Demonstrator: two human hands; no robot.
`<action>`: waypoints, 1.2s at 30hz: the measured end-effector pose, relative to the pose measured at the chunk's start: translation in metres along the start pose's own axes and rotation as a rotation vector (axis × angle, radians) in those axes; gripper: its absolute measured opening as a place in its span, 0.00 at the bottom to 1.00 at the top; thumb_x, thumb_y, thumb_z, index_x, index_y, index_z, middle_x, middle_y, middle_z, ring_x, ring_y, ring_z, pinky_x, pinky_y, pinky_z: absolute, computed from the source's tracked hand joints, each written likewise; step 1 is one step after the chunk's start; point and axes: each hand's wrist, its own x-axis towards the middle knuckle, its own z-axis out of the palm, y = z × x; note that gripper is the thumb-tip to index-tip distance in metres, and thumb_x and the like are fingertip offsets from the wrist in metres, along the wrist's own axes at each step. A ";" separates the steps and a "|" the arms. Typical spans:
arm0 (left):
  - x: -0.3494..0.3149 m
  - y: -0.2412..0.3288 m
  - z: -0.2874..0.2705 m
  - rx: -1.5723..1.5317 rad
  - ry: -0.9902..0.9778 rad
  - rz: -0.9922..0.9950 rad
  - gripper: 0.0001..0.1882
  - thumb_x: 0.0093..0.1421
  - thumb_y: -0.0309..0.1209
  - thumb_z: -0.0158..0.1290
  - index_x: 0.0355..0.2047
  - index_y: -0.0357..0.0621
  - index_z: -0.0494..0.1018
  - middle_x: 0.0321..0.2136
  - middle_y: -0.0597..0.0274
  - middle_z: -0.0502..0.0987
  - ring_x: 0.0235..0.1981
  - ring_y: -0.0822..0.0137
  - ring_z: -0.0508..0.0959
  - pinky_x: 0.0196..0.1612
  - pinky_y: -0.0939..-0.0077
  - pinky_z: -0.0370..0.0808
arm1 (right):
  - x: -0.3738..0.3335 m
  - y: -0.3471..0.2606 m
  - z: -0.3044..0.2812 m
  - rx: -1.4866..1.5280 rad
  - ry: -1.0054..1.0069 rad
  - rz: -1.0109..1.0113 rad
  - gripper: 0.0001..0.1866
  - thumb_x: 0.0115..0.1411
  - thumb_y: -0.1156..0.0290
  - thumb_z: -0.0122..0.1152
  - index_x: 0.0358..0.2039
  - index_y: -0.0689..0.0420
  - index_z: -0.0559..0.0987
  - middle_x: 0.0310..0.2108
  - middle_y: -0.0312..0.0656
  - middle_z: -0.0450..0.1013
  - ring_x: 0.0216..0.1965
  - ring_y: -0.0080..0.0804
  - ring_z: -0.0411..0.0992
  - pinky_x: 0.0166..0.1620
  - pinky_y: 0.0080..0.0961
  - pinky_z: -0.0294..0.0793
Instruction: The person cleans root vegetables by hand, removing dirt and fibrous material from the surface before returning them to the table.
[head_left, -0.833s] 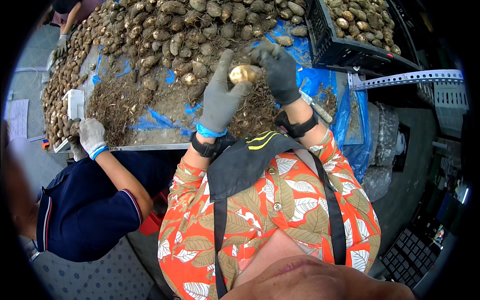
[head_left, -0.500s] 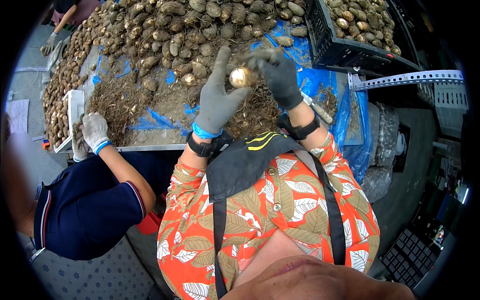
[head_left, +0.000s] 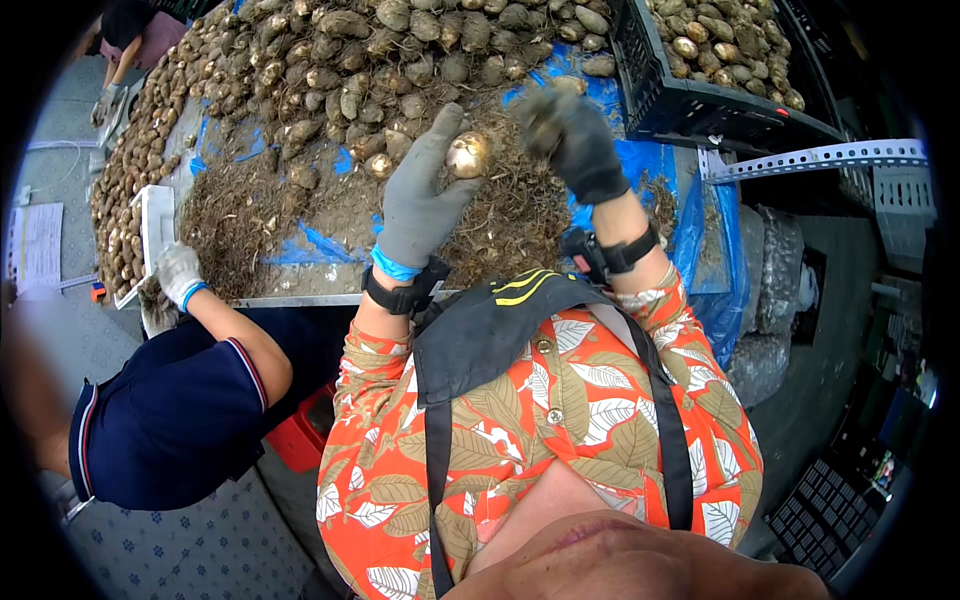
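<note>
In my grey-gloved left hand (head_left: 422, 200) is a roundish taro corm (head_left: 467, 155), held between thumb and fingers with its pale cut end showing. My right hand (head_left: 572, 140), in a darker glove, hangs apart from it to the right. Motion smears its fingers, so whether they hold anything is unclear. Below both hands lies a layer of loose brown root fibres (head_left: 510, 225) on the table. Just beyond my left hand begins a large heap of hairy, soil-covered taro corms (head_left: 400, 60).
A black crate (head_left: 690, 115) full of taros stands at the right, near a perforated metal bar (head_left: 815, 160). Blue plastic sheeting (head_left: 690, 250) hangs over the table's right side. On my left, a co-worker's gloved hand (head_left: 180, 272) is beside a white tray (head_left: 158, 225); another person works farther off.
My right hand has drawn away from the taro, out to the right. My left hand still holds the taro, shifted slightly left. The near co-worker's hands have moved slightly.
</note>
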 end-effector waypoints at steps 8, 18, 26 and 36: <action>-0.002 0.004 -0.001 -0.142 0.001 -0.104 0.38 0.47 0.15 0.57 0.61 0.37 0.60 0.54 0.51 0.72 0.56 0.63 0.72 0.56 0.72 0.69 | 0.021 -0.051 0.019 0.386 -0.193 0.562 0.16 0.59 0.67 0.54 0.46 0.58 0.78 0.37 0.40 0.78 0.40 0.29 0.75 0.44 0.24 0.73; -0.005 0.005 -0.007 -0.338 -0.034 -0.163 0.32 0.47 0.13 0.52 0.56 0.35 0.66 0.56 0.53 0.70 0.58 0.61 0.69 0.60 0.70 0.64 | 0.012 0.007 -0.012 0.258 -0.176 0.561 0.19 0.65 0.57 0.52 0.40 0.61 0.79 0.31 0.41 0.78 0.30 0.23 0.74 0.34 0.22 0.75; -0.012 0.000 -0.018 -0.265 -0.144 -0.215 0.29 0.50 0.22 0.52 0.56 0.37 0.66 0.49 0.53 0.74 0.52 0.63 0.73 0.55 0.74 0.69 | 0.014 -0.032 0.024 0.047 -0.070 0.362 0.09 0.58 0.69 0.56 0.37 0.56 0.79 0.28 0.43 0.74 0.31 0.36 0.73 0.39 0.29 0.72; -0.043 -0.135 -0.184 -0.859 0.430 -0.487 0.21 0.65 0.37 0.45 0.57 0.43 0.66 0.56 0.55 0.69 0.55 0.59 0.69 0.59 0.62 0.64 | -0.072 0.032 -0.041 -0.162 -0.773 0.663 0.16 0.58 0.59 0.55 0.29 0.61 0.78 0.27 0.57 0.73 0.30 0.52 0.72 0.35 0.38 0.70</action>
